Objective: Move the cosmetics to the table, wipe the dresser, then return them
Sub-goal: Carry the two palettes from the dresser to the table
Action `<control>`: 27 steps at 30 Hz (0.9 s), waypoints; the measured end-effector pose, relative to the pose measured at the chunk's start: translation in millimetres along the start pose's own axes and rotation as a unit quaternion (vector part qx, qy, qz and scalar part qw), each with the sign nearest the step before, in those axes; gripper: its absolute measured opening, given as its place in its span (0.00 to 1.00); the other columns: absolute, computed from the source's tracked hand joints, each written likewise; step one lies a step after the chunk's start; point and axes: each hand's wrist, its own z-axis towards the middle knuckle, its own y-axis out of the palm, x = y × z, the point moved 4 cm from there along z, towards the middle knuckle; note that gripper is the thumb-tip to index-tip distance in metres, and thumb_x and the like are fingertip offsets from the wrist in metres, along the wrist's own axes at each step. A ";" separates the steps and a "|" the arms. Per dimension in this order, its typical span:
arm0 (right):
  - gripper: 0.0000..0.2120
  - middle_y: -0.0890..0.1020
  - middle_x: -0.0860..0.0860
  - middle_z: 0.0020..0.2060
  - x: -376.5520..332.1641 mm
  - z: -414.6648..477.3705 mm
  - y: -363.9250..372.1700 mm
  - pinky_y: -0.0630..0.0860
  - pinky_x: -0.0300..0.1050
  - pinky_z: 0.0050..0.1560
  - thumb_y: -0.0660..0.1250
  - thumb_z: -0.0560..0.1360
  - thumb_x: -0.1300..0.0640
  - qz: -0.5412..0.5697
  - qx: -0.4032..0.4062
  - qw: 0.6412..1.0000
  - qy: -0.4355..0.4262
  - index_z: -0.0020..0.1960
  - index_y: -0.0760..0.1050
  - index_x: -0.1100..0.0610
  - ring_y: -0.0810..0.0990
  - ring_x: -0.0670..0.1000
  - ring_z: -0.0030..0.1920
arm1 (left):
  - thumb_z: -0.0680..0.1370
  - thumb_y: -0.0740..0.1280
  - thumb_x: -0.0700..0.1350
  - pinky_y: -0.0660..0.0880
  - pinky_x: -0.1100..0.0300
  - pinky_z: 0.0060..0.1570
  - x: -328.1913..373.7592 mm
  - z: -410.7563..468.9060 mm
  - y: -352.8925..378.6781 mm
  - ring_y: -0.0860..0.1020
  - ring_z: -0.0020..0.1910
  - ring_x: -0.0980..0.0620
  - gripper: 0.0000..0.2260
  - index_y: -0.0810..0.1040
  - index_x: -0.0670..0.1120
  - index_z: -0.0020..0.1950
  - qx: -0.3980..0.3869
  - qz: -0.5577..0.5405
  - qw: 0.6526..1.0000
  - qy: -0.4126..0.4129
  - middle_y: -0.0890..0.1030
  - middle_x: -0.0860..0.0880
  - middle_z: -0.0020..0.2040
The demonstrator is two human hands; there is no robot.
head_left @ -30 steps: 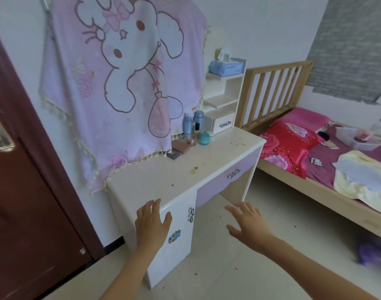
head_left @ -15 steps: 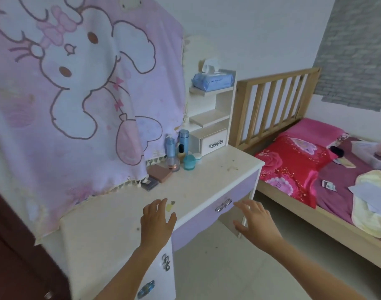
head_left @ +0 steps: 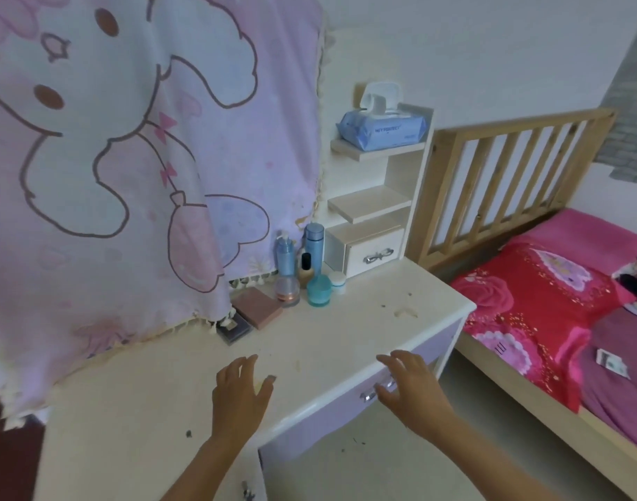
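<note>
Nothing is held in the left grip [head_left: 239, 395]: its fingers are spread loosely over the near part of the dresser worktop [head_left: 346, 334], and whether the surface is touched cannot be told. The right grip [head_left: 411, 388] is likewise wide and holds nothing, its fingers fanned out before the lilac drawer front, just beside the silver drawer handle [head_left: 373, 392].

Compared with half a second ago, both grips are seen further along the dresser and nearer to the cosmetics, which are now shown larger; the dark door seen a second ago is reduced to a sliver at the lower left.

The cosmetics are gathered at the back of the worktop, well apart from both grips: a blue pump bottle [head_left: 285, 256], a tall blue bottle [head_left: 313, 244], a foundation bottle [head_left: 305, 271], a teal jar [head_left: 319, 291], a small white jar [head_left: 337, 282], a clear pink jar [head_left: 287, 291], a brown palette [head_left: 257, 307] and a dark compact [head_left: 234, 330]. They are flanked by a pink cartoon cloth [head_left: 129, 157] on the left and a small shelf unit [head_left: 371, 207] on the right, on top of which a pack of wipes [head_left: 380, 130] is set. A bed [head_left: 526, 320] is seen beyond.
</note>
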 end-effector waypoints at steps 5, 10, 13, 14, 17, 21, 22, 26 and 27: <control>0.24 0.60 0.47 0.71 -8.6 71.3 15.6 0.60 0.44 0.66 0.56 0.77 0.44 -0.030 -0.056 0.998 -0.028 0.71 0.57 0.48 0.58 0.49 0.70 | 0.77 0.61 0.49 0.64 0.49 0.63 -20.4 61.3 17.1 0.62 0.68 0.43 0.21 0.66 0.45 0.69 0.007 -0.019 0.997 -0.070 0.67 0.44 0.69; 0.22 0.71 0.50 0.63 -16.3 139.8 32.5 0.71 0.50 0.58 0.54 0.74 0.43 -0.045 -0.011 0.998 -0.052 0.65 0.68 0.50 0.70 0.54 0.64 | 0.78 0.61 0.49 0.65 0.53 0.62 -21.2 101.8 34.1 0.62 0.67 0.45 0.20 0.65 0.46 0.69 -0.004 -0.037 0.995 -0.095 0.67 0.46 0.69; 0.23 0.63 0.47 0.68 -23.4 168.7 60.6 0.62 0.45 0.66 0.57 0.77 0.45 -0.008 -0.090 0.995 -0.051 0.70 0.59 0.47 0.61 0.50 0.69 | 0.78 0.60 0.49 0.64 0.54 0.63 -28.8 118.4 36.7 0.61 0.68 0.46 0.20 0.64 0.48 0.69 -0.002 -0.035 0.994 -0.103 0.66 0.47 0.69; 0.23 0.63 0.48 0.68 -26.6 173.3 67.9 0.62 0.45 0.65 0.58 0.77 0.45 -0.009 -0.108 0.993 -0.049 0.70 0.59 0.47 0.61 0.50 0.69 | 0.78 0.60 0.49 0.64 0.54 0.63 -33.5 122.3 38.0 0.62 0.68 0.46 0.20 0.64 0.48 0.69 -0.001 -0.032 0.994 -0.109 0.66 0.47 0.69; 0.22 0.78 0.49 0.53 -37.9 183.4 84.5 0.78 0.47 0.45 0.65 0.67 0.43 0.012 -0.101 0.993 -0.067 0.59 0.69 0.47 0.79 0.51 0.53 | 0.78 0.60 0.49 0.65 0.54 0.63 -50.0 124.3 42.4 0.61 0.68 0.45 0.20 0.65 0.46 0.69 -0.004 -0.015 0.989 -0.147 0.66 0.46 0.70; 0.23 0.69 0.49 0.65 -44.6 206.4 107.3 0.67 0.45 0.62 0.61 0.75 0.46 0.032 -0.139 0.987 -0.080 0.68 0.62 0.48 0.67 0.51 0.66 | 0.77 0.61 0.49 0.66 0.52 0.63 -66.5 124.0 44.0 0.62 0.68 0.45 0.21 0.65 0.45 0.69 0.018 -0.020 0.979 -0.201 0.67 0.45 0.69; 0.23 0.65 0.48 0.67 -44.7 213.8 113.3 0.63 0.44 0.65 0.58 0.76 0.46 0.041 -0.148 0.984 -0.089 0.70 0.59 0.47 0.62 0.50 0.68 | 0.77 0.62 0.49 0.66 0.52 0.64 -69.0 122.4 43.5 0.62 0.68 0.45 0.21 0.65 0.45 0.69 0.025 -0.021 0.975 -0.219 0.67 0.45 0.69; 0.27 0.62 0.48 0.69 -59.2 241.0 125.9 0.61 0.44 0.66 0.51 0.75 0.40 0.036 -0.177 0.971 -0.159 0.71 0.58 0.48 0.60 0.50 0.69 | 0.78 0.61 0.49 0.65 0.53 0.64 -71.5 115.0 41.6 0.63 0.68 0.46 0.21 0.64 0.46 0.70 0.052 -0.010 0.959 -0.277 0.67 0.46 0.69; 0.30 0.62 0.49 0.70 -63.2 246.5 127.9 0.61 0.44 0.66 0.48 0.72 0.37 0.025 -0.183 0.967 -0.177 0.71 0.58 0.48 0.59 0.50 0.69 | 0.78 0.60 0.50 0.65 0.54 0.64 -69.9 113.4 40.5 0.63 0.68 0.46 0.21 0.64 0.47 0.70 0.055 -0.005 0.956 -0.288 0.66 0.47 0.69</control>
